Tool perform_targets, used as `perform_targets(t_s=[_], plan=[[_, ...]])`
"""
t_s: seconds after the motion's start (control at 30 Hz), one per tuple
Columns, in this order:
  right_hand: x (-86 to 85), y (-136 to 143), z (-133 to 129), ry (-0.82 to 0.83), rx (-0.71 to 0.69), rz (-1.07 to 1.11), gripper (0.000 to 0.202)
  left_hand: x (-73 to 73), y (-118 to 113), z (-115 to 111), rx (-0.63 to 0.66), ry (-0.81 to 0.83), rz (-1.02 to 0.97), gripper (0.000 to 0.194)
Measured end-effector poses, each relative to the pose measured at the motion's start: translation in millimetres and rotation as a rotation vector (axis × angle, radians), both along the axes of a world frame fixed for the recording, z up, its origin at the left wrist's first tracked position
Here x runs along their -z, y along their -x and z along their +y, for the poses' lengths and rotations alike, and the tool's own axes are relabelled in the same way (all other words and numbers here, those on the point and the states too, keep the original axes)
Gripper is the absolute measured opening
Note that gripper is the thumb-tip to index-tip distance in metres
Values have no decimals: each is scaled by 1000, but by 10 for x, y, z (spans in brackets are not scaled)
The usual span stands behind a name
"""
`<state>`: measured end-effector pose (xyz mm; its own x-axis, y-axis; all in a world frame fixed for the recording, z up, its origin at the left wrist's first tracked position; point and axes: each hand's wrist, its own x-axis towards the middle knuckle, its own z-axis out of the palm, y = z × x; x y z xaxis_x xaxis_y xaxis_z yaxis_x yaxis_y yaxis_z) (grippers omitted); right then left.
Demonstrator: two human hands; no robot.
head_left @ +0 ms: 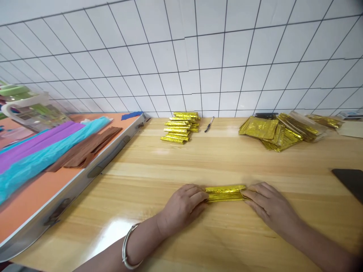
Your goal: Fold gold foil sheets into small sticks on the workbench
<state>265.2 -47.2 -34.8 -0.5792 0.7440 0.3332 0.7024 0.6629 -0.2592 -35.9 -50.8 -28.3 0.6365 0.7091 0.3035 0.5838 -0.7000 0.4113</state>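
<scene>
A strip of folded gold foil paper point(225, 193) lies across the wooden table in front of me, creased lengthwise. My left hand point(185, 202) grips its left end, fingers curled and pressed together over the edge. At the other end, my right hand point(266, 204) pinches the corner between thumb and fingers, where a small flap seems turned. My fingertips hide both ends of the strip. Farther back sits a stack of narrow folded gold strips point(178, 128). Flat gold foil sheets point(261, 128) lie in a loose pile at the back right.
A black pen point(210, 124) lies near the tiled wall point(210, 56). An orange-topped raised surface point(56, 185) on the left holds brown crepe paper point(87, 149), turquoise paper point(53, 149), purple paper point(36, 141) and a clear container point(36, 109). A dark flat object point(350, 181) is at the right edge.
</scene>
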Motion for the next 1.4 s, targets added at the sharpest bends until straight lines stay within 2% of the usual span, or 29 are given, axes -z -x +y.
perform_targets(t_s=[0.27, 0.5, 0.67, 0.87, 1.1, 1.4], plan=[[-27, -21, 37, 151, 16, 98, 12, -19, -51, 8, -64, 35, -69, 9], [-108, 94, 102, 238, 103, 143, 16, -117, -167, -6, -229, 83, -81, 9], [-118, 153, 124, 221, 169, 101, 14, -158, -226, -8, -294, 109, -75, 10], [-71, 170, 129, 201, 219, 76, 14, -127, -223, -32, -328, 104, -23, 13], [-44, 173, 128, 142, 242, 26, 14, -130, -240, 14, -371, 190, -12, 11], [-18, 174, 127, 115, 246, -66, 13, -94, -245, 69, -396, 162, 19, 15]])
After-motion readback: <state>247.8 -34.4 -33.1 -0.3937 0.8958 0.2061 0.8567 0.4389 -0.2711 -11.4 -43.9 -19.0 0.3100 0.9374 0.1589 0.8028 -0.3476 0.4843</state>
